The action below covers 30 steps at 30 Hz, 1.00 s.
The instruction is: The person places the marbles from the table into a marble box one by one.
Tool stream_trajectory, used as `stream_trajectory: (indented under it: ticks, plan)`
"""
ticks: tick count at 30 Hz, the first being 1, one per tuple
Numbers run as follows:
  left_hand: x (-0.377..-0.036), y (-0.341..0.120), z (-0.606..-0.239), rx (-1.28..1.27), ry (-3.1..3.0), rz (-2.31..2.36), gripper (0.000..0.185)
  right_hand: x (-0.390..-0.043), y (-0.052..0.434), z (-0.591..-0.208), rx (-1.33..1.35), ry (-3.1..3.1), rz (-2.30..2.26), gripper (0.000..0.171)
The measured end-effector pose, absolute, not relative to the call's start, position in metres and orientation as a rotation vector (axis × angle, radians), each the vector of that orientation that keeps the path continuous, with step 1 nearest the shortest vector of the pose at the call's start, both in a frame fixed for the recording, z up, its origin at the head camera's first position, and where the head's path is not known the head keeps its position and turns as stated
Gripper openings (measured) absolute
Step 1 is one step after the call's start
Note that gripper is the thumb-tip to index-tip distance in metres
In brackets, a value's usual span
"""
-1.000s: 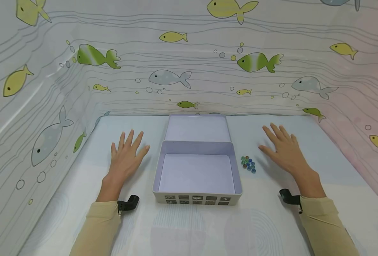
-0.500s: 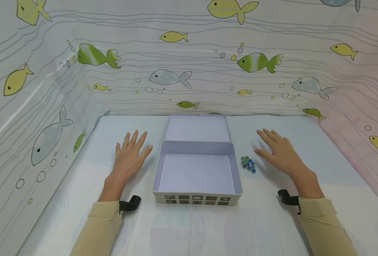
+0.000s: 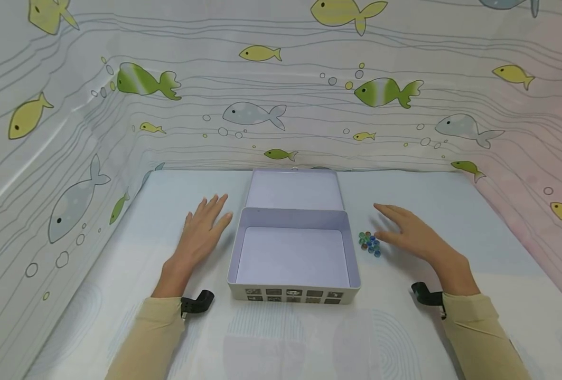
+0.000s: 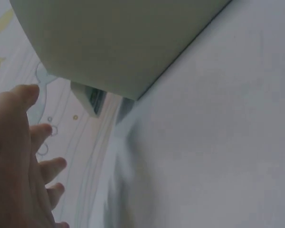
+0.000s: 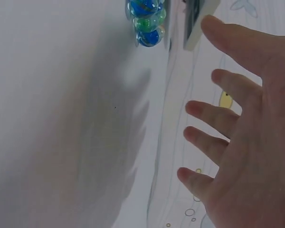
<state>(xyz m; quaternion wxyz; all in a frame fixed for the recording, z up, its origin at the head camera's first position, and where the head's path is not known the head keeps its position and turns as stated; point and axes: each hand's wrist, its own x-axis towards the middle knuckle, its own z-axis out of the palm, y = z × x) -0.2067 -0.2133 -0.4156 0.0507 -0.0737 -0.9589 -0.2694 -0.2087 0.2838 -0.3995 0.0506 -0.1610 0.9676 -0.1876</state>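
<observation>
Head view shows the marbles [image 3: 369,244] as a small cluster of blue and green glass balls just right of centre in the frame, lying on the tablecloth [image 3: 404,327] right beside the tin [image 3: 293,295], close to its right wall but, as far as we can tell, not touching it. We judge them hard, smooth and slippery, light one by one, and quick to roll on the cloth; glass can chip if dropped into the metal tin. We would pinch one or two from above between thumb and fingertips, or cup the whole cluster from its right side so it cannot scatter.

Our right hand [image 3: 416,237] hovers just right of the marbles, fingers straight and spread, holding nothing; its fingertips point towards the upper left and are near the cluster, not on it. In the right wrist view the marbles [image 5: 146,19] sit at the top of the frame, ahead of the spread fingers [image 5: 213,114].

Our left hand [image 3: 200,235] lies flat and relaxed left of the tin, close to its left wall, well apart from the marbles with the tin between. The tin stands open at centre, its lid [image 3: 293,189] tilted back towards the fish-print curtain [image 3: 281,95].
</observation>
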Motion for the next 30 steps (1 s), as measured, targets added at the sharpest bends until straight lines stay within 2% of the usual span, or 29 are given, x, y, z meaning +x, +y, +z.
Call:
stream_trajectory:
  ticks: [14, 30]
  plan:
    - [-0.203, -0.193, -0.41, -0.3, -2.87, -1.394, 0.061, -0.205, 0.278, -0.399, -0.482, 2.858, -0.645, 0.064]
    - [-0.202, -0.178, -0.414, -0.386, -2.771, -1.707, 0.059, -0.205, 0.271, -0.4, -0.546, 2.898, -0.684, 0.03]
